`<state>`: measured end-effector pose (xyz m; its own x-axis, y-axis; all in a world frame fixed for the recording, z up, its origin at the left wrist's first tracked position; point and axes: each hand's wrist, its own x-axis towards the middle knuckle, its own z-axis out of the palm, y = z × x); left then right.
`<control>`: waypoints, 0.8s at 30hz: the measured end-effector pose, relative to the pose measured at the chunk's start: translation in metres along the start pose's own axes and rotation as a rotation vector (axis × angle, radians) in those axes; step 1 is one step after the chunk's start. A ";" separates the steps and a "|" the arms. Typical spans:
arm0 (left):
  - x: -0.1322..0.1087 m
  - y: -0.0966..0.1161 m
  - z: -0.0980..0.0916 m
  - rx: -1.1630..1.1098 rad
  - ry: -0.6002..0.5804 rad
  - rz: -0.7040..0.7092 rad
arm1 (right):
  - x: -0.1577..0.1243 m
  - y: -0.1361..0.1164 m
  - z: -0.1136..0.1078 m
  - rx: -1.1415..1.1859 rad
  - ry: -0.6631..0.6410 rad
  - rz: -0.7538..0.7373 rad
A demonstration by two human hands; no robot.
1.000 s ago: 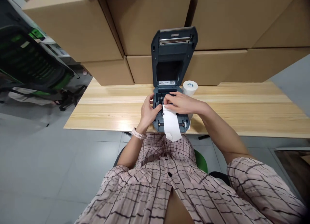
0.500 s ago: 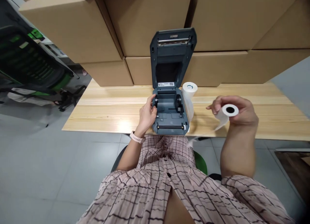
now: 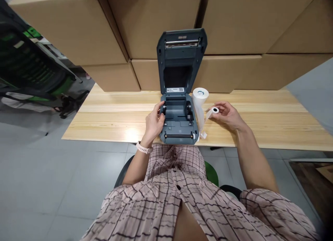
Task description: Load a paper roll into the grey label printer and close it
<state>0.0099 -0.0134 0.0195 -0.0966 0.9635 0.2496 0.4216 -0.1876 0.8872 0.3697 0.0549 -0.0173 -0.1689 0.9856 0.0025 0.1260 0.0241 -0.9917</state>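
Note:
A dark grey label printer stands on the table's front edge with its lid raised; the roll bay between its two black holders holds no roll. My left hand grips the printer's left side, thumb over the rim near the left holder. My right hand is closed on a small white paper roll with a dark core, low over the table right of the printer. A strip of paper trails from this roll toward the printer. Between them, a larger white label roll stands on end, its loose strip running forward beside the printer.
Large cardboard boxes are stacked along the back of the wooden table. A small white paper scrap lies near the front edge. An office chair is at the far left, and a person's foot shows near it.
My right hand has moved left and down with the small paper roll, closer to the printer and the larger roll. My left hand keeps its hold on the printer's side.

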 end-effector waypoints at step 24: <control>0.004 0.003 -0.003 0.132 -0.025 0.048 | 0.107 -0.069 0.020 -0.507 -0.470 0.014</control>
<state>0.0078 -0.0110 0.0245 -0.0519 0.9587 0.2796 0.5401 -0.2086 0.8154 0.3238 0.1556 0.0487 -0.5553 0.8121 -0.1792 0.5533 0.1999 -0.8087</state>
